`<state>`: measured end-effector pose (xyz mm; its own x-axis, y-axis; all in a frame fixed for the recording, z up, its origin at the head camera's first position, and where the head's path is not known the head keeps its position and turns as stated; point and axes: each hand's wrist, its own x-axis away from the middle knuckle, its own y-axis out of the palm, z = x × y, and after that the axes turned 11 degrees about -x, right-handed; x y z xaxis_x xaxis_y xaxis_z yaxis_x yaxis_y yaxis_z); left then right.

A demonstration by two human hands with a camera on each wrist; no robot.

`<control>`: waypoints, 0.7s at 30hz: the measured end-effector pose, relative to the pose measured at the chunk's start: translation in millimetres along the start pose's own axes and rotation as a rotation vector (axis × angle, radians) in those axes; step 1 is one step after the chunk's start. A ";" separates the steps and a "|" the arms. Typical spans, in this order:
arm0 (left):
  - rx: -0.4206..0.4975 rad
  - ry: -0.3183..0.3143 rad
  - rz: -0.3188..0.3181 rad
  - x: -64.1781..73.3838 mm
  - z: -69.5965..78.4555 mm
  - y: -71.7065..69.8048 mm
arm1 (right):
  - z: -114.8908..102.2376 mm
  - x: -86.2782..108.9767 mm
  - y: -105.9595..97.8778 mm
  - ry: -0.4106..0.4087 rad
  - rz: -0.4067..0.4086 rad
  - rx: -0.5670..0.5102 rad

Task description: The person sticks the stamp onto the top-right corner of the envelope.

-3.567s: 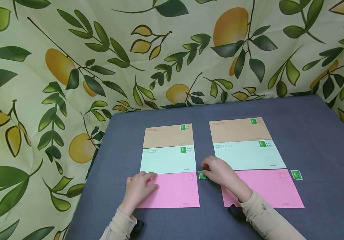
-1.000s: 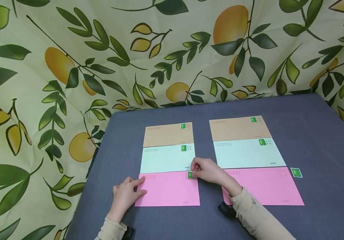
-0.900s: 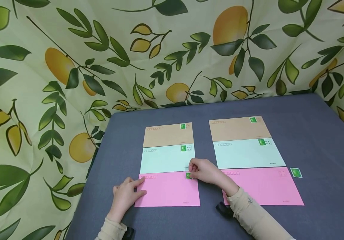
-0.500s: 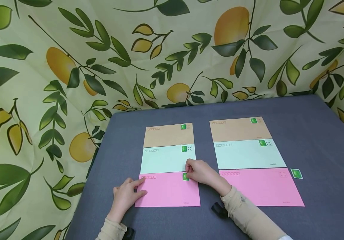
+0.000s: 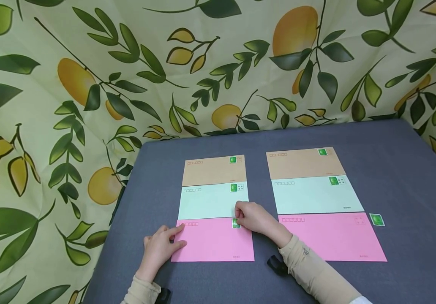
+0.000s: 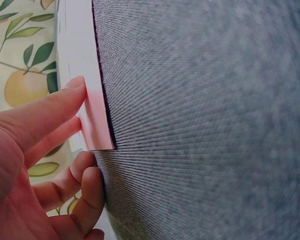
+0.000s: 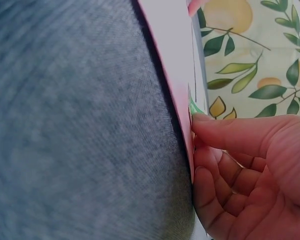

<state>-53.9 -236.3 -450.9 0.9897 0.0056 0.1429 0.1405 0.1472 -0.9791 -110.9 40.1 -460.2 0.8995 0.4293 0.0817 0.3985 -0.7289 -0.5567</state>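
In the head view my left hand (image 5: 159, 250) rests at the left edge of the left pink envelope (image 5: 214, 247). Its thumb and forefinger press on the paper; the other fingers bend off its edge in the left wrist view. With thumb and forefinger my right hand (image 5: 257, 220) pinches a green stamp (image 5: 235, 223) at that envelope's upper right corner. The fingertips cover the stamp's right side. In the right wrist view a green edge of the stamp (image 7: 195, 107) shows by the thumb tip. Above lie a mint envelope (image 5: 210, 202) and a brown envelope (image 5: 210, 172), each bearing a green stamp.
A second column of brown, mint (image 5: 313, 196) and pink envelopes (image 5: 347, 240) lies to the right. Its upper two bear green stamps. One loose green stamp (image 5: 377, 220) lies beside the right pink envelope on the blue-grey tabletop (image 5: 412, 253). A leaf-patterned cloth (image 5: 203, 93) hangs behind.
The green stamp between the columns has come left onto the left pink envelope with my right hand. My left hand has shifted slightly left and down, then stayed. Little differs over the last half second.
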 end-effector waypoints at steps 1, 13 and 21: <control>0.000 0.000 0.000 -0.1 -0.1 0.1 | 0.0 0.0 0.2 -0.002 0.000 0.002; 0.019 -0.004 -0.008 0.2 -0.3 1.5 | 0.2 -0.8 1.2 -0.005 0.006 0.035; 0.020 -0.013 -0.023 0.5 -0.1 0.2 | 0.0 -3.0 1.2 0.022 -0.007 0.026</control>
<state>-53.4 -236.4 -451.1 0.9858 0.0152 0.1674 0.1626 0.1671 -0.9724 -113.1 38.0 -461.1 0.9006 0.4220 0.1038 0.4000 -0.7116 -0.5776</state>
